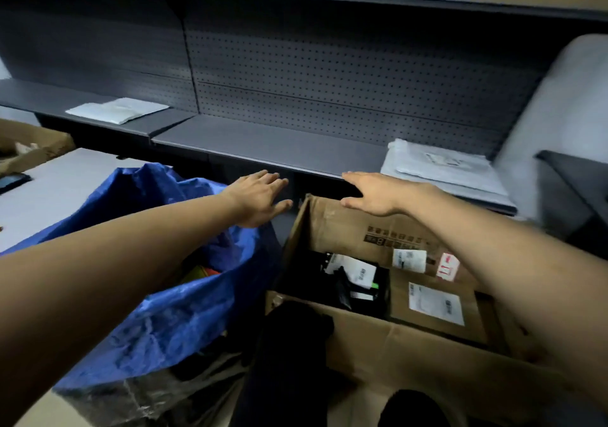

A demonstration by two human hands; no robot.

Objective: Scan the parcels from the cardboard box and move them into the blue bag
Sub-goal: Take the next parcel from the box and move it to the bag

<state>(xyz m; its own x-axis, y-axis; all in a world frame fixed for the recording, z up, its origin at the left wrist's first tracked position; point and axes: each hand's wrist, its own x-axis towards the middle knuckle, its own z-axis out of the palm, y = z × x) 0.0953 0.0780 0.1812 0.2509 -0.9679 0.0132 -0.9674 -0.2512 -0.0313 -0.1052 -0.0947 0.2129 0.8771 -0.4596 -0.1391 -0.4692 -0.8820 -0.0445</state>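
Now | left hand (260,198), right hand (378,196) flat | box (355,229): perhaps three parcels (434,306) | bag (164,311): one

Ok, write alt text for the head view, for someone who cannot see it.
Both arms reach forward with open, empty hands: the left hand above the blue bag's far rim, the right hand at the far flap of the cardboard box. A brown parcel and a black parcel, both labelled, lie inside it; grey pegboard shelving stands behind.

No legible text on cardboard box (348,226) or labels (436,303).
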